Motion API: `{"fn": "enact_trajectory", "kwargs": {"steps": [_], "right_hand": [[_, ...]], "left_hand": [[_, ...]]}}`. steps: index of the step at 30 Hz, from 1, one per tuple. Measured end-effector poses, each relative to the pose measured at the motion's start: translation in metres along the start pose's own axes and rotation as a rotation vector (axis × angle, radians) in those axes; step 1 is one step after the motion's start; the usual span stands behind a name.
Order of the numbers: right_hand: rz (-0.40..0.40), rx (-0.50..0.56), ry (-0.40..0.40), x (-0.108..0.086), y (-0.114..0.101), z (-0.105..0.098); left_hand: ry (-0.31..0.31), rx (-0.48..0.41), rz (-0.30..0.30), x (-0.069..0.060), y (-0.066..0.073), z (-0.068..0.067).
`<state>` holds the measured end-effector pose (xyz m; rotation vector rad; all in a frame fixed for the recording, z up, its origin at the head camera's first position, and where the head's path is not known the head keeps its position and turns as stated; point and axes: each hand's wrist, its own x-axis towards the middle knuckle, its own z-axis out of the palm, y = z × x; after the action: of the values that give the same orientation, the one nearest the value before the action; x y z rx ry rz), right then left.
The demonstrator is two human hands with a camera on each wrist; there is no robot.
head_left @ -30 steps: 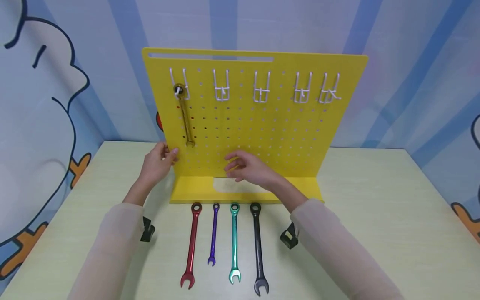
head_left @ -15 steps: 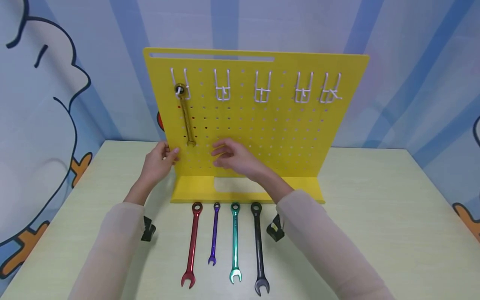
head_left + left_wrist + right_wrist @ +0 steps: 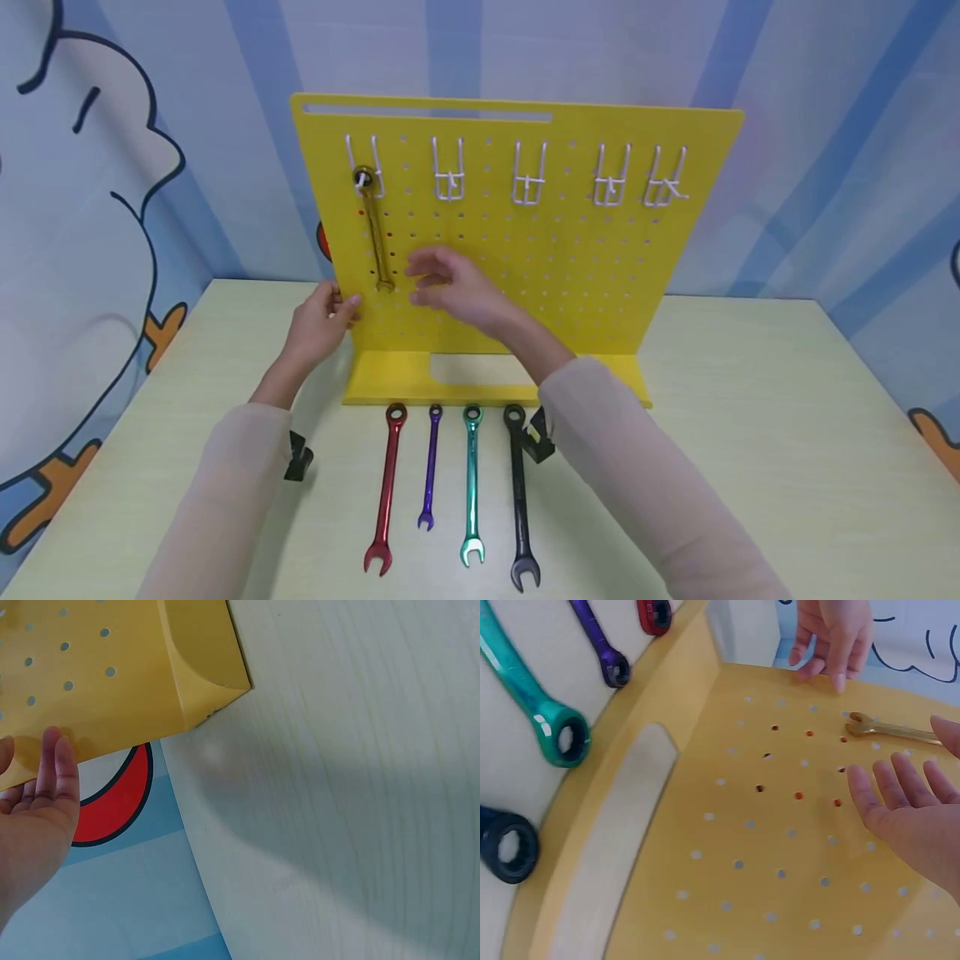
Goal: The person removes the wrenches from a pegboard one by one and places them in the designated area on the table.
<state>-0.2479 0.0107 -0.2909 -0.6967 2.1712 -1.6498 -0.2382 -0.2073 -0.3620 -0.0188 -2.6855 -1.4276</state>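
A yellow pegboard (image 3: pixel 480 321) stands upright on the table. At its left edge, my left hand (image 3: pixel 318 327) grips the board, thumb on the front face; the left wrist view also has this hand (image 3: pixel 37 832) at the edge. A gold combination wrench (image 3: pixel 377 242) hangs by its ring end from the leftmost hook. My right hand (image 3: pixel 453 287) hovers in front of the board just right of that wrench's lower end, fingers loosely bent and holding nothing. In the right wrist view, the right hand (image 3: pixel 911 810) is apart from the gold wrench (image 3: pixel 892 731).
Before the board lie a red wrench (image 3: pixel 388 492), a purple wrench (image 3: pixel 431 471), a teal wrench (image 3: pixel 472 487) and a black wrench (image 3: pixel 519 500). Several white hooks (image 3: pixel 528 179) line the board's upper part. A patterned backdrop (image 3: pixel 825 167) rises behind the table (image 3: pixel 750 433).
My right hand has moved up and left across the board's front, closer to the hanging gold wrench. The left hand has stayed at the board's left edge.
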Motion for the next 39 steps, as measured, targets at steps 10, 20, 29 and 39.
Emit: {"fn": "enact_trajectory", "kwargs": {"steps": [10, 20, 29, 39], "right_hand": [[-0.007, 0.002, 0.041, 0.010, -0.015, 0.009], [0.041, 0.060, 0.040, 0.015, -0.015, 0.022], [0.038, 0.086, 0.027, 0.017, -0.013, 0.023], [-0.020, 0.214, -0.021, 0.016, -0.013, 0.022]], "left_hand": [[0.002, 0.007, 0.009, 0.001, -0.002, 0.000], [0.000, 0.015, 0.006, 0.000, -0.001, 0.000], [-0.002, 0.017, 0.000, 0.000, 0.000, 0.000], [-0.004, 0.017, 0.009, 0.001, 0.000, 0.001]]}}
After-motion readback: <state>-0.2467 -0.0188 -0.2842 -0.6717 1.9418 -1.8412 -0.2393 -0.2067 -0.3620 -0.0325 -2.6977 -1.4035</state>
